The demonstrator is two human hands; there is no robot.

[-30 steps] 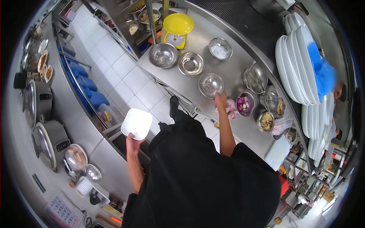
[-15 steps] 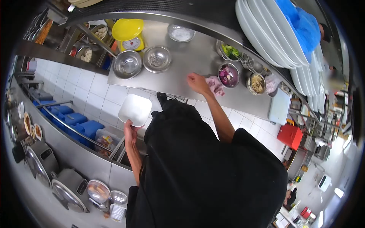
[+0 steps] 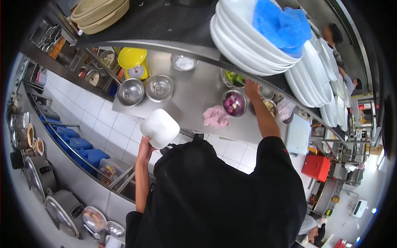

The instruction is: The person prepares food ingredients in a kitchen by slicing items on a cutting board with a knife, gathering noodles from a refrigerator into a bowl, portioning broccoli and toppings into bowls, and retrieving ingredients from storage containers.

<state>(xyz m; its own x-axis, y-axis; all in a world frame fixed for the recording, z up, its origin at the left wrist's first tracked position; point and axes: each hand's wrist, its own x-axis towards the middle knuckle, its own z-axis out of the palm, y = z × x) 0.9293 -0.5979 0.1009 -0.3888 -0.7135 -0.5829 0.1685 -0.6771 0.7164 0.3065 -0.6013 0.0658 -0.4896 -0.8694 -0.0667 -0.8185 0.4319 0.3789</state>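
Note:
My left hand [image 3: 145, 148] grips the near rim of a white square bowl [image 3: 160, 127], held tilted out over the floor before the counter. My right hand [image 3: 252, 88] reaches under the shelf edge, beside a metal bowl of green leaves [image 3: 234, 77]. Its fingertips are partly hidden, so whether it holds anything is unclear. Just left of and below that hand stands a metal bowl with purple onions [image 3: 234, 102]. A crumpled pink cloth [image 3: 216, 117] lies by it. Behind my right wrist is a bowl of pale chopped food [image 3: 270, 107].
On the steel counter [image 3: 194, 89] stand a yellow scale [image 3: 133, 62], two metal bowls [image 3: 159, 88] and a bowl of white powder [image 3: 184, 63]. Overhead, a shelf holds stacked white plates [image 3: 231, 45] and a blue cloth [image 3: 283, 27]. A red box [image 3: 315, 167] stands at the right.
My right hand has moved right and away from me, from above the counter near the pink cloth to the bowl of greens. My left hand has carried the white bowl slightly right, toward the counter.

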